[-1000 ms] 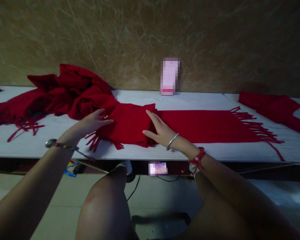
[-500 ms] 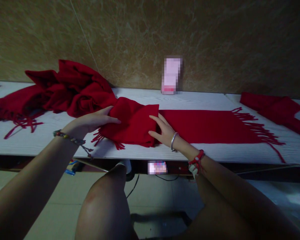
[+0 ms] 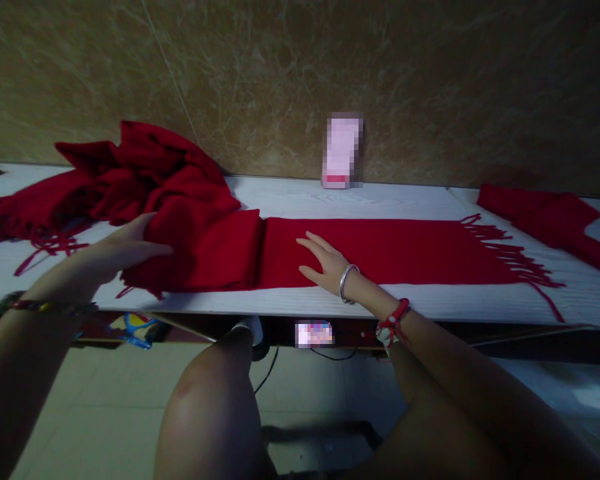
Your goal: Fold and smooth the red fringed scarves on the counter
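Observation:
A red fringed scarf (image 3: 390, 253) lies along the white tabletop, flat on its right part, with the fringe at the right end. Its left part is doubled over into a folded section (image 3: 215, 250), whose edge crosses the flat cloth. My left hand (image 3: 115, 253) grips the left end of that fold, thumb on top and the other fingers partly hidden behind the cloth. On the flat stretch right of the fold edge rests my right hand (image 3: 325, 263), palm down with fingers spread.
A crumpled heap of red cloth (image 3: 165, 163) with fringe sits at the back left. Another red cloth piece (image 3: 540, 210) lies at the far right. A blurred pink packet (image 3: 343, 150) stands against the marbled wall (image 3: 260, 80). The white table's (image 3: 405, 303) front edge runs above my knees.
My left hand has moved left, drawing the folded section with it, so more flat scarf shows. The right hand stays nearly in place, now on the flat cloth rather than at the fold edge.

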Action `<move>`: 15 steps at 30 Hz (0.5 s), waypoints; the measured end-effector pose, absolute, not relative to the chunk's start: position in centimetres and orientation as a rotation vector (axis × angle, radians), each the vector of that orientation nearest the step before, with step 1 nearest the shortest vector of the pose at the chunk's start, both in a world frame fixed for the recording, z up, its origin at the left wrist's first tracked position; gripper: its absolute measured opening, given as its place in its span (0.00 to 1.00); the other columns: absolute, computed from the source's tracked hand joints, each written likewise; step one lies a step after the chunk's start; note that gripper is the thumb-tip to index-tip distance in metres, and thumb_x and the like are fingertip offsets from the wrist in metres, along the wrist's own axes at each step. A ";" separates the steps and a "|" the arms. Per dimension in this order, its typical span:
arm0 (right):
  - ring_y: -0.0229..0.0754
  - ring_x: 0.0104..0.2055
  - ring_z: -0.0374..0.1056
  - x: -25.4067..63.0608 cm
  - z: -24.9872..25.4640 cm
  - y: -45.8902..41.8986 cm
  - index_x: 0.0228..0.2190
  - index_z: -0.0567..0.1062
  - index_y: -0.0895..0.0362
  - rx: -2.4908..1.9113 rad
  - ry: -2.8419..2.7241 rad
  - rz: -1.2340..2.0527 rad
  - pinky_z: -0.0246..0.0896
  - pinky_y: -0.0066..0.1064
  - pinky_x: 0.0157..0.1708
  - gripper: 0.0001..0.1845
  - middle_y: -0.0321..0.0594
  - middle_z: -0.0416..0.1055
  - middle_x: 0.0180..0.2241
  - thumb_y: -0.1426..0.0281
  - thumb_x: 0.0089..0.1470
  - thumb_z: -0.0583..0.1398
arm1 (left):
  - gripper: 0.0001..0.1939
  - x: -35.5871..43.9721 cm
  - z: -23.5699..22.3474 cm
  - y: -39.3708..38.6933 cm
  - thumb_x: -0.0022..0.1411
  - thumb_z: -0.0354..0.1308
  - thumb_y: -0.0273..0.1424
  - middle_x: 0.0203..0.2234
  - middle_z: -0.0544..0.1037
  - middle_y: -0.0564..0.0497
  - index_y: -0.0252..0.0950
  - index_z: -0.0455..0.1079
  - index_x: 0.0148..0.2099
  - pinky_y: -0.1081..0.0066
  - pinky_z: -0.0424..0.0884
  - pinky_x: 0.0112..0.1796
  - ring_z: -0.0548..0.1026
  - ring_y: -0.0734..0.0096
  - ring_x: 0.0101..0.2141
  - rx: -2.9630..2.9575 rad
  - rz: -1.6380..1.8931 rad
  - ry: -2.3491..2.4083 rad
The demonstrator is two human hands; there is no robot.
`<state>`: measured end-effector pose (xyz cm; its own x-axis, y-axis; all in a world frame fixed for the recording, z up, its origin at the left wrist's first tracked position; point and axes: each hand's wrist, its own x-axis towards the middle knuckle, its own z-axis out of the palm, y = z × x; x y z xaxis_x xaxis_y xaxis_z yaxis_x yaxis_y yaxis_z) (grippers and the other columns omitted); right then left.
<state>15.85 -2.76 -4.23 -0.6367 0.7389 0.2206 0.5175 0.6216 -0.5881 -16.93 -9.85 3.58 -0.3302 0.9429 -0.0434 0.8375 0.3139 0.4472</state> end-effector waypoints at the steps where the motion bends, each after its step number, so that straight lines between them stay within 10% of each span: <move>1: 0.46 0.64 0.50 15.9 -4.2 -2.8 0.56 0.64 0.54 -0.994 -2.436 0.633 0.48 0.46 0.62 0.29 0.49 0.55 0.62 0.67 0.51 0.58 | 0.36 -17.6 3.4 -10.1 0.55 0.54 0.40 0.47 0.74 0.42 0.35 0.51 0.63 0.65 0.75 0.29 0.76 0.59 0.35 1.466 0.529 2.315; 7: 0.47 0.63 0.53 15.7 -4.5 -3.1 0.51 0.70 0.57 -1.005 -2.529 0.505 0.50 0.47 0.61 0.23 0.49 0.61 0.59 0.69 0.52 0.57 | 0.37 -16.7 3.6 -10.6 0.58 0.53 0.35 0.57 0.65 0.42 0.41 0.43 0.67 0.60 0.72 0.42 0.72 0.54 0.46 1.433 0.421 2.468; 11: 0.45 0.62 0.55 16.0 -3.9 -3.1 0.49 0.72 0.59 -0.968 -2.555 0.476 0.52 0.45 0.60 0.21 0.50 0.62 0.58 0.69 0.54 0.56 | 0.32 -12.9 3.1 -11.1 0.63 0.46 0.37 0.61 0.52 0.29 0.35 0.46 0.66 0.36 0.57 0.49 0.59 0.32 0.57 1.646 0.008 2.779; 15: 0.45 0.62 0.55 17.9 -2.6 -1.9 0.52 0.69 0.56 -1.031 -2.494 0.359 0.52 0.45 0.60 0.22 0.47 0.60 0.60 0.67 0.56 0.54 | 0.28 -9.8 2.1 -10.0 0.64 0.43 0.38 0.64 0.44 0.32 0.34 0.52 0.65 0.35 0.49 0.53 0.44 0.36 0.63 1.982 0.230 2.686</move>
<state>17.92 -1.92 -2.58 -0.6389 0.7176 0.2772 0.6104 0.6922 -0.3849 -9.82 -9.96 2.09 -0.2844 0.9273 0.2435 0.9551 0.2960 -0.0113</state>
